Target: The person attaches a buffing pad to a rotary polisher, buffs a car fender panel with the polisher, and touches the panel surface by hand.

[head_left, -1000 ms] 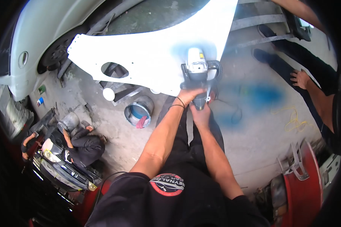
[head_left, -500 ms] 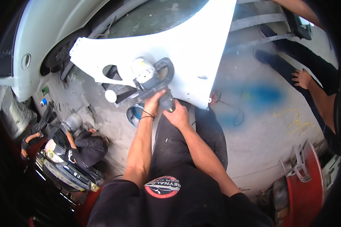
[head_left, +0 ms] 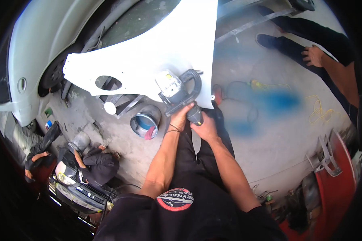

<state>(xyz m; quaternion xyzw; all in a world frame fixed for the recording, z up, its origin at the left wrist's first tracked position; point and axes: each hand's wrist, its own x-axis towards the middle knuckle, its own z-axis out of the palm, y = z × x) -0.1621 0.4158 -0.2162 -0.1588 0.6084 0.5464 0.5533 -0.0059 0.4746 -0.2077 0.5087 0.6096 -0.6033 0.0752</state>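
Observation:
A white car panel (head_left: 149, 56) with an oval cutout lies across the upper middle on a metal stand. Over its lower edge is a power polisher (head_left: 171, 86) with a silver head and a black loop handle, tilted to the left. My left hand (head_left: 181, 116) is wrapped round the black body of the tool, just below its head. My right hand (head_left: 205, 127) is closed round the rear end of the same tool. The tool's pad is hidden beneath its head.
A bucket (head_left: 155, 112) with a pink cloth stands below the panel. A pale car (head_left: 48, 44) is at the upper left. People crouch at the lower left (head_left: 102, 166); another person's hand (head_left: 314, 56) is at right. Yellow cord (head_left: 319, 110) and a red panel (head_left: 334, 188) are also right.
Both my hands first moved the polisher left along the panel, then back somewhat to the right. The view has shifted, and the panel now appears further left.

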